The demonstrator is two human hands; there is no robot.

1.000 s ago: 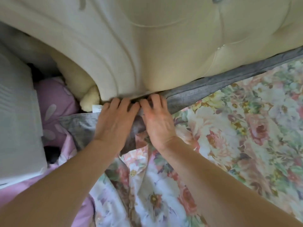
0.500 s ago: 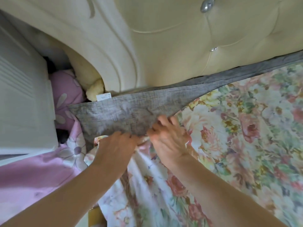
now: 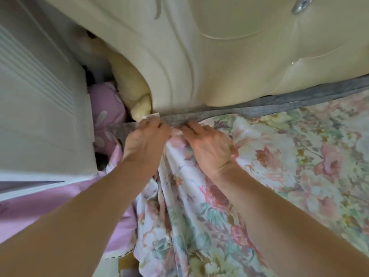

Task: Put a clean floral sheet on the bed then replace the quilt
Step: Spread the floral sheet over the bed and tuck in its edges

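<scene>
floral sheet (image 3: 279, 156) corner: pulled up since 0.5 s ago, now at headboard (image 3: 219, 56); grey mattress (image 3: 279, 103) mostly covered. left hand (image 3: 145, 138), right hand (image 3: 209, 144) both pinching hem. tuck next, prob.

I see the bed's grey mattress cover (image 3: 279, 105) butting against the cream padded headboard (image 3: 229, 56). The floral sheet (image 3: 289, 156) lies spread directly on it, its corner bunched at the head end and draping over the bed's side.

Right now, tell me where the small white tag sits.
Head view, left of centre: the white tag sits on the grey fabric at the cream headboard, just above the left hand.
</scene>
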